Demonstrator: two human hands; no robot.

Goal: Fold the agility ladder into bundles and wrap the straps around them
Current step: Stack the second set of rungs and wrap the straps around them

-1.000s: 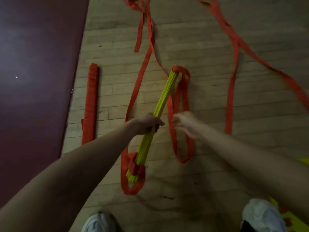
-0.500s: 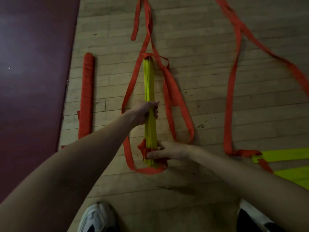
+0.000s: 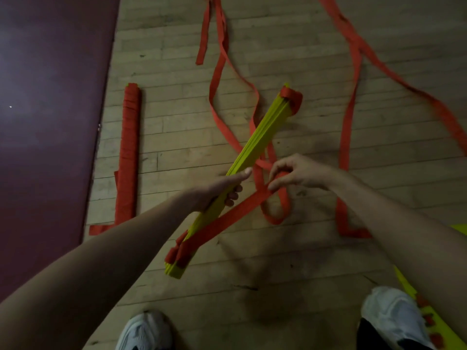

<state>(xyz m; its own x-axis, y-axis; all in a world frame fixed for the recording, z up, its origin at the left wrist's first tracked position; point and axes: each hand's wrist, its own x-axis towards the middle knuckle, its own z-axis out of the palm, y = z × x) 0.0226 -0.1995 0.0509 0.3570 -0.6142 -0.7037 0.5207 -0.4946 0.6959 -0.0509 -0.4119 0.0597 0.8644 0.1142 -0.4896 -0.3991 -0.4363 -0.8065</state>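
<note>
L hand [image 3: 214, 190] gripped the yellow rung bundle [image 3: 262, 135] mid-length, slanted above the wood floor [image 3: 278, 274], while R hand [image 3: 298, 173] pinched the red strap [image 3: 227, 221] off its near end; best kept taut & wound flat w/ overlapping turns

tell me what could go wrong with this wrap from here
The right hand only pinches the red strap; it may slip and the wrap slacken.
The left hand grips the yellow bundle mid-length, so its ends could fan out.
Loose strap loops on the floor might tangle or catch underfoot.
</note>
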